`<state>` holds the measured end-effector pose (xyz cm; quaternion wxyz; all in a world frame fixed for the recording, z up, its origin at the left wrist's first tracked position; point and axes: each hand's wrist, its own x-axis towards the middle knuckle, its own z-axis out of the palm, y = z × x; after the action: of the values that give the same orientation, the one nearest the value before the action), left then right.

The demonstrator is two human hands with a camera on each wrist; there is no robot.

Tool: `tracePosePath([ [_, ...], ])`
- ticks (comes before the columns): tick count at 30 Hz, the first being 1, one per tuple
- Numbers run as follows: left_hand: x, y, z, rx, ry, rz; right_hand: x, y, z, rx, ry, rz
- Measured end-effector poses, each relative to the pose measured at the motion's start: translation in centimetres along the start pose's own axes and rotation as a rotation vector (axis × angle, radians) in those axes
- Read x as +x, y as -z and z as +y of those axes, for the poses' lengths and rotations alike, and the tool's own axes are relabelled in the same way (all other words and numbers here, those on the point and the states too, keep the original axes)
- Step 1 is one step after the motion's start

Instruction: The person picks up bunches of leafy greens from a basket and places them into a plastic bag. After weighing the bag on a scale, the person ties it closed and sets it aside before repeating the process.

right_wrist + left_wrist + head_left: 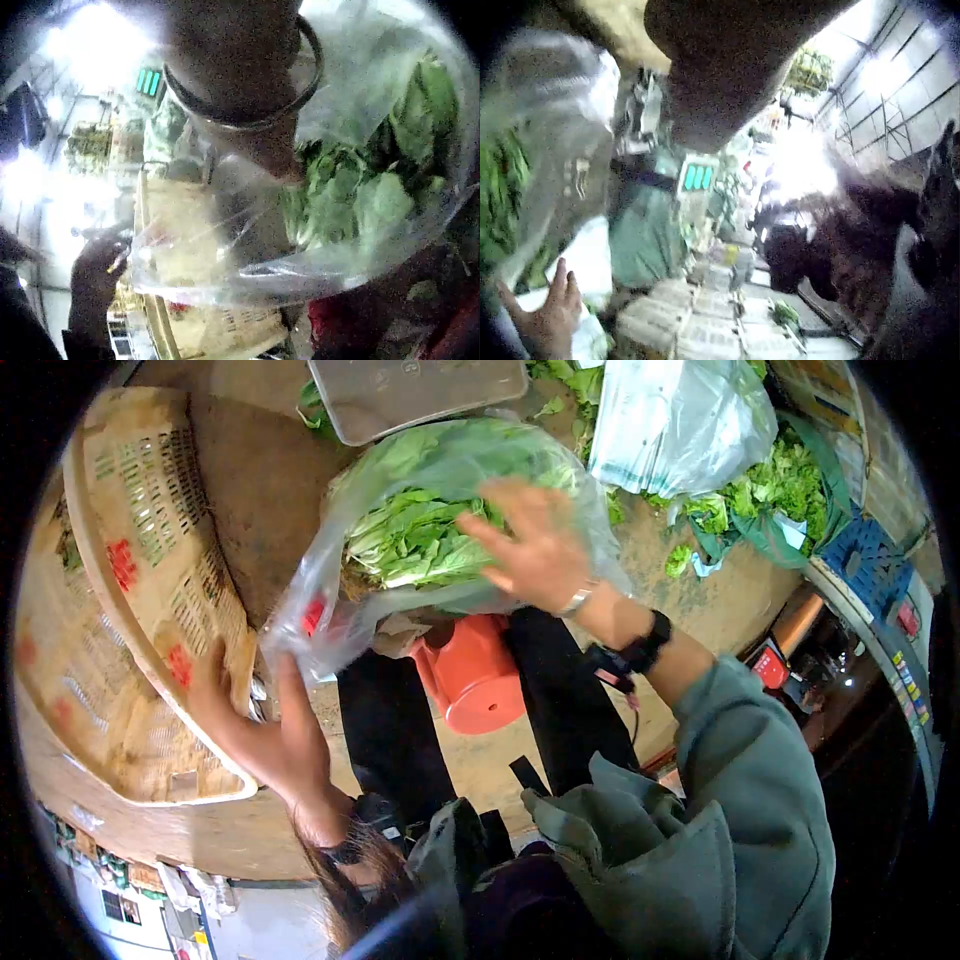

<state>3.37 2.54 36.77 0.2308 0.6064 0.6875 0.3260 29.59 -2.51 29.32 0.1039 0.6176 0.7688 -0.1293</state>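
Observation:
A clear plastic bag [330,555] spreads its mouth around leafy greens [425,550]. Over the greens is the right hand [540,545], its fingers spread and blurred; whether they touch the leaves is unclear. The left hand [270,735], thumb and fingers apart, has one fingertip against the bag's lower left edge. In the right wrist view the greens [345,191] lie inside the bag [300,281], with the right wrist and its bracelet [240,116] above and the left hand [101,262] by the rim. A dark blurred left hand [727,82] fills the top of the left wrist view.
Perforated crates [150,510] stand at the left. A clear plastic tub [415,395] lies behind the bag. To the right are a white plastic bag [680,425] and loose leaves [785,480]. An orange-red container [480,685] is between the person's legs.

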Motion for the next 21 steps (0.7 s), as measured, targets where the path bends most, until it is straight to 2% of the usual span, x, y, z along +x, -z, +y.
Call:
tracePosePath([
  [1, -0.3, 0.3, 1.6, -0.191, 0.052, -0.229, -1.3, 0.5, 1.3, -0.181, -0.144, 0.004],
  [2, 0.3, -1.3, 4.2, -0.279, 0.009, -0.570, -3.8, -1.7, 4.0, -0.239, -0.242, -0.097],
  [3, -0.8, -4.1, 4.8, -0.402, 0.173, -0.851, -6.1, -4.1, 6.3, -0.294, -0.341, -0.200],
  [4, -2.1, -8.0, 4.3, -0.166, 0.016, -1.103, -6.6, -3.0, 7.7, -0.114, -0.472, -0.384],
  [5, -4.6, -12.7, 2.3, 0.105, -0.135, -1.218, -6.5, -1.6, 9.0, 0.073, -0.594, -0.563],
  [6, -6.4, -16.7, 0.8, 0.368, -0.182, -1.304, -6.8, -0.7, 9.4, 0.083, -0.603, -0.564],
  [7, -7.9, -20.1, -0.7, 0.422, -0.267, -1.205, -7.3, 0.1, 9.4, 0.789, -0.889, -0.311],
  [8, -9.0, -22.5, -2.6, 0.501, -0.267, -1.377, -7.6, 0.9, 9.4, 1.494, -1.110, 0.012],
  [9, -9.8, -24.3, -4.7, 0.580, -0.261, -1.542, -7.6, 2.0, 9.4, 1.822, -1.086, 0.135],
  [10, -11.2, -25.6, -6.8, 0.615, -0.258, -1.502, -7.6, 3.2, 9.2, 2.148, -1.039, 0.265],
  [11, -12.4, -26.6, -8.6, 0.649, -0.251, -1.460, -7.6, 4.3, 8.7, 2.371, -0.899, 0.200],
  [12, -12.9, -27.6, -9.4, 0.620, -0.135, -1.526, -7.6, 4.9, 8.5, 2.583, -0.740, 0.137],
  [15, -15.6, -28.9, -9.3, 0.710, -0.060, -1.467, -8.6, 5.0, 8.9, 2.654, -0.695, 0.107],
  [16, -15.6, -29.4, -8.8, 0.580, 0.193, -1.333, -9.1, 3.9, 9.7, 2.788, -0.639, 0.148],
  [17, -14.4, -29.1, -7.8, 0.596, 0.191, -1.325, -9.3, 4.0, 10.3, 2.802, -0.624, 0.148],
  [19, -11.3, -28.1, -4.9, 0.707, -0.347, -1.836, -9.7, 4.6, 11.5, 2.554, -0.764, 0.108],
  [21, -7.3, -23.3, 1.0, 0.630, -0.411, -1.749, -9.7, 4.3, 11.0, 2.516, -0.825, 0.084],
])
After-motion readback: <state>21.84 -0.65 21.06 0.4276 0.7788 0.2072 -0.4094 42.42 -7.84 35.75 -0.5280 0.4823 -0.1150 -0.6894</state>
